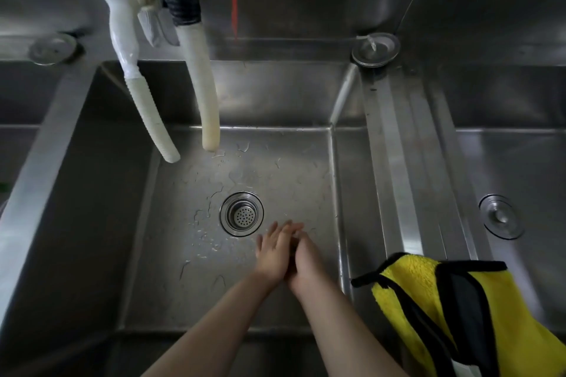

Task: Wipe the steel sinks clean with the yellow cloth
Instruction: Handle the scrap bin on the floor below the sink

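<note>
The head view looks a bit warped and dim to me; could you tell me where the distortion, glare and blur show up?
Head view: wide-angle bending bows the sink rims outward toward the frame edges; lighting is dim, with soft glare streaks on the steel divider; the hoses near the lens and the top edge look soft, while the drain and cloth are sharp.

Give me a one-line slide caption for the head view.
Left hand and right hand pressed together over the wet middle sink; yellow cloth draped untouched on the divider.
</note>
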`<action>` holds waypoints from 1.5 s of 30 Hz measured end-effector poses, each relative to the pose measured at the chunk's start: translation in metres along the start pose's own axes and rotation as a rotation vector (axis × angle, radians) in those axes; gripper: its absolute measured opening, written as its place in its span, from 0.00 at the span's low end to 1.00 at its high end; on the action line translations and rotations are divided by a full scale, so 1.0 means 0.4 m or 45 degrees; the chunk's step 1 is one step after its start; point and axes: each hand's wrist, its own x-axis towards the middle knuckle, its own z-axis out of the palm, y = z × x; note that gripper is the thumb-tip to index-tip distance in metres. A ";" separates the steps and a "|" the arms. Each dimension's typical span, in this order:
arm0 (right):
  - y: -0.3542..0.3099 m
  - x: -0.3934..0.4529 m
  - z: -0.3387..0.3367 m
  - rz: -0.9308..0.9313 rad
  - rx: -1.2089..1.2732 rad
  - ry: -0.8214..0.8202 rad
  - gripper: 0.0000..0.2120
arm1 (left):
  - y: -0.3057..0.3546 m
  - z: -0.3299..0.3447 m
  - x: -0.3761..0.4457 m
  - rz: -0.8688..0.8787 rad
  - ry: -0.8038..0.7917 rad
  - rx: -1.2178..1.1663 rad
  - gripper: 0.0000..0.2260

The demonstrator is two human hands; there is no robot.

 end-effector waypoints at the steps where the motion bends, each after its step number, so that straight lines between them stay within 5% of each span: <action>1: 0.003 -0.010 0.006 -0.006 -0.070 0.017 0.12 | -0.003 -0.001 0.000 0.034 0.027 0.143 0.26; 4: 0.009 -0.003 0.028 0.012 -0.085 -0.052 0.21 | -0.015 -0.002 -0.001 0.054 0.046 0.296 0.28; 8: 0.011 0.022 0.005 -0.035 -0.389 0.122 0.09 | -0.013 -0.015 -0.005 -0.007 0.095 0.141 0.28; 11: 0.010 -0.013 -0.019 -0.102 -0.494 0.177 0.10 | -0.007 -0.037 -0.017 -0.075 0.116 -0.187 0.40; 16: 0.007 -0.079 -0.026 -0.216 -0.617 0.152 0.08 | 0.007 -0.078 -0.079 -0.179 0.090 -0.399 0.28; 27: -0.017 -0.253 -0.069 -0.262 -1.008 0.093 0.21 | 0.047 -0.112 -0.261 -0.234 0.266 -0.625 0.22; 45: 0.062 -0.556 -0.250 -0.293 -0.647 -0.140 0.21 | 0.091 -0.052 -0.615 -0.023 0.187 -0.971 0.12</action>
